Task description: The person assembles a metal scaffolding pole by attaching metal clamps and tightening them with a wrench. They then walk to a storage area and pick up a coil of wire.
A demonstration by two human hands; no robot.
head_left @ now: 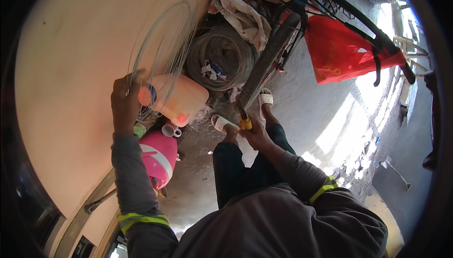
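Observation:
My left hand [125, 98] is raised by the wall, its fingers closed round a loose coil of thin wire [185, 20] whose loops fan upward. Behind the loops sits a pale orange plastic jerrycan [186, 98] with an orange-and-blue cap. Low in front of my legs, my right hand [256, 134] grips a yellow-handled tool [245, 123]; its narrow brownish end points up and away, and its exact kind is unclear. A larger coil of wire [245, 53] lies on the floor beyond the jerrycan, with crumpled scraps inside it.
A pink-and-white container [159, 156] and a white mug [171, 130] stand near the wall [75, 79]. White sacks [240, 17] are heaped beyond the big coil. A bicycle frame [271, 53] with a red bag [342, 53] hanging from its handlebar rises at the right.

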